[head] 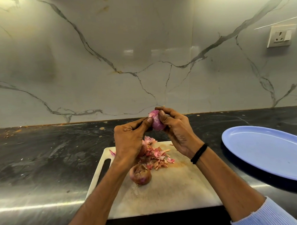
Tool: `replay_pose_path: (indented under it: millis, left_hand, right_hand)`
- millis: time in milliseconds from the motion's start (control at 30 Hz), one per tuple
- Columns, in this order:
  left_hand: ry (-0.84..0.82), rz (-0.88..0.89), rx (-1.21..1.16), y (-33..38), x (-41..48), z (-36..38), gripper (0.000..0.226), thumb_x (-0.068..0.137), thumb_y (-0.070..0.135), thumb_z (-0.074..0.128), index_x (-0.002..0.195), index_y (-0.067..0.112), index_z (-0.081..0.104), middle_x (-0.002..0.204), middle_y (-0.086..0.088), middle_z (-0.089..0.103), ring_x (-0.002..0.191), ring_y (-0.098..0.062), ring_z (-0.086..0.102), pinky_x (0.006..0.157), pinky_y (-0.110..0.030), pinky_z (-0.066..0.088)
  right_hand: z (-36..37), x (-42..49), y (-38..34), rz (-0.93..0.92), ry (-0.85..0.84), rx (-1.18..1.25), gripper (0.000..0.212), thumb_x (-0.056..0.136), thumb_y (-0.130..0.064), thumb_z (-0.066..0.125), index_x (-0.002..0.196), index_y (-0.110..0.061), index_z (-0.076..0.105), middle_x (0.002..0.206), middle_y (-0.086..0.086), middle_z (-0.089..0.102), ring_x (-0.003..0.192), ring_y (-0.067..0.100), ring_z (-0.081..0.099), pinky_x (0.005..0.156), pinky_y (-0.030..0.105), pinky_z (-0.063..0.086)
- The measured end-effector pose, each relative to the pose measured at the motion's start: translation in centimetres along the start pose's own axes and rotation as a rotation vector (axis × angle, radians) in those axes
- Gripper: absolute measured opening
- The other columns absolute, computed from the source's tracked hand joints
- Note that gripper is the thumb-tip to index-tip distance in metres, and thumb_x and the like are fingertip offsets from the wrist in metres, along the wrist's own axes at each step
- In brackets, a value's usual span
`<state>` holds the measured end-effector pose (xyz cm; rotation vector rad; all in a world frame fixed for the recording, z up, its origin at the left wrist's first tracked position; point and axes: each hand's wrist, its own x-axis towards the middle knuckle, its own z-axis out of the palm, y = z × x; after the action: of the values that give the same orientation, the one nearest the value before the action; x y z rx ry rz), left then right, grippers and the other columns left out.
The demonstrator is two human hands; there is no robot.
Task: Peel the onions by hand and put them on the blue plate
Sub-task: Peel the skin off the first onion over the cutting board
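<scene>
Onion [156,122], glossy purple and round, pinched between left hand [128,139] and right hand [177,129] fingers.

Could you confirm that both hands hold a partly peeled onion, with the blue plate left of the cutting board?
No: the blue plate sits right of the cutting board, per the head view. The left hand and right hand do hold the partly peeled onion.

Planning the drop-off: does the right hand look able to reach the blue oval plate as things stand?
Probably yes. The blue oval plate lies on the dark counter right of the right hand, with nothing between them, though that hand grips the part-peeled purple onion.
</scene>
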<state>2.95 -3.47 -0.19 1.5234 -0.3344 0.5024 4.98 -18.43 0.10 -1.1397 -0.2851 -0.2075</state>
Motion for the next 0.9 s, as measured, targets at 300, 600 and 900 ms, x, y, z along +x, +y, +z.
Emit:
replay_pose_path:
  millis: [300,600,900]
  left_hand:
    - [0.074,0.016,-0.015,-0.9,0.6,-0.1,0.022,0.088,0.007,0.071,0.106,0.019,0.072,0.091,0.009,0.075,0.085,-0.004,0.073,0.077,-0.017,0.058]
    - [0.079,-0.006,0.062,-1.5,0.9,-0.1,0.021,0.093,0.014,0.067,0.113,0.013,0.073,0.095,0.009,0.074,0.090,0.001,0.071,0.080,-0.016,0.056]
    - [-0.235,-0.090,-0.025,0.1,3.5,-0.9,0.036,0.094,0.010,0.064,0.130,0.006,0.062,0.111,-0.004,0.071,0.087,-0.006,0.073,0.071,-0.016,0.056]
  right_hand:
    - [-0.2,0.1,0.1,0.069,-0.034,0.045,0.048,0.082,-0.023,0.068,0.127,-0.005,0.064,0.120,0.012,0.069,0.106,0.024,0.068,0.092,0.035,0.057]
    - [-0.3,0.2,0.3,0.127,-0.025,0.023,0.043,0.094,-0.012,0.063,0.135,-0.004,0.055,0.124,0.016,0.066,0.103,0.028,0.071,0.087,0.044,0.060]
    - [-0.3,0.8,0.6,0.073,0.004,0.041,0.063,0.077,-0.017,0.071,0.136,-0.003,0.054,0.129,0.019,0.060,0.113,0.035,0.066,0.094,0.047,0.056]
